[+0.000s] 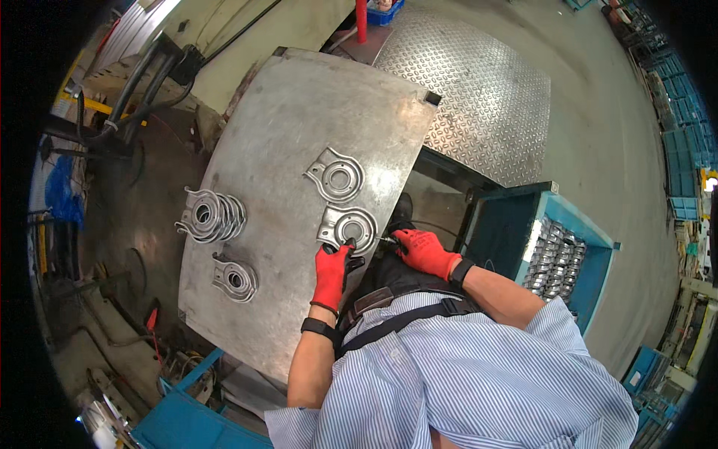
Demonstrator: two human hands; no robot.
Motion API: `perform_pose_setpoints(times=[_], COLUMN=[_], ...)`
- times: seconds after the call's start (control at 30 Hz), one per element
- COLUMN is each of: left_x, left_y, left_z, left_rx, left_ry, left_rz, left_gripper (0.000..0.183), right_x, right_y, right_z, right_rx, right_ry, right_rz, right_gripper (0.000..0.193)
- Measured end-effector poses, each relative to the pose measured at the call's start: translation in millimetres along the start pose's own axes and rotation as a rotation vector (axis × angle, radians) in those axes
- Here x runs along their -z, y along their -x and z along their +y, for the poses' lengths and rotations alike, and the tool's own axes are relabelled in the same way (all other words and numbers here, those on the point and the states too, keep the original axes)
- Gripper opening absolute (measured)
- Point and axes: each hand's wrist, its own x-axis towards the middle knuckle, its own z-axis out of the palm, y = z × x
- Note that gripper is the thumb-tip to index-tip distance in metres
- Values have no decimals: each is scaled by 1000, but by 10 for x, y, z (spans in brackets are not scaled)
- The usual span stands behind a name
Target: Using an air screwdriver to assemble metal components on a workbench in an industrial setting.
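Two stamped metal brackets with round ringed ends lie on the steel table, a farther bracket (338, 178) and a nearer bracket (357, 221) at the table's right edge. My left hand (333, 274), in a red glove with dark fingertips, grips the near side of the nearer bracket, one finger reaching to its ring. Just right of that bracket, my right hand (425, 253) is closed in a red glove. A thin metal tool (386, 239) sticks out of its fingers toward the bracket's edge; its exact kind is too small to tell.
On the table (299, 97), a stack of brackets (217, 215) and a single bracket (235, 280) lie to the left. A blue bin (598, 280) with rows of metal parts stands at right. Beyond are a diamond-plate sheet (479, 82) and a red post (361, 21).
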Motion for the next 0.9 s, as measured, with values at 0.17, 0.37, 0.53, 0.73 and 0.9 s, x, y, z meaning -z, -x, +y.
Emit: perform_pose_setpoints(times=[0.17, 0.37, 0.53, 0.73, 0.9], left_x=[4, -59, -81, -66, -100], left_y=[-25, 7, 33, 37, 53], left_z=[-24, 41, 84, 64, 88], left_rx=[24, 33, 42, 21, 5], left_ry=[-7, -7, -47, 11, -17], left_rz=[29, 53, 74, 42, 61], left_gripper=[15, 16, 15, 16, 15], right_x=[31, -12, -30, -41, -31], right_y=[13, 14, 23, 27, 29], right_z=[-9, 23, 34, 40, 26], right_rx=[11, 15, 20, 35, 18], right_ry=[23, 30, 1, -8, 11], right_rz=[-44, -23, -15, 8, 0], right_gripper=[33, 34, 35, 35, 35])
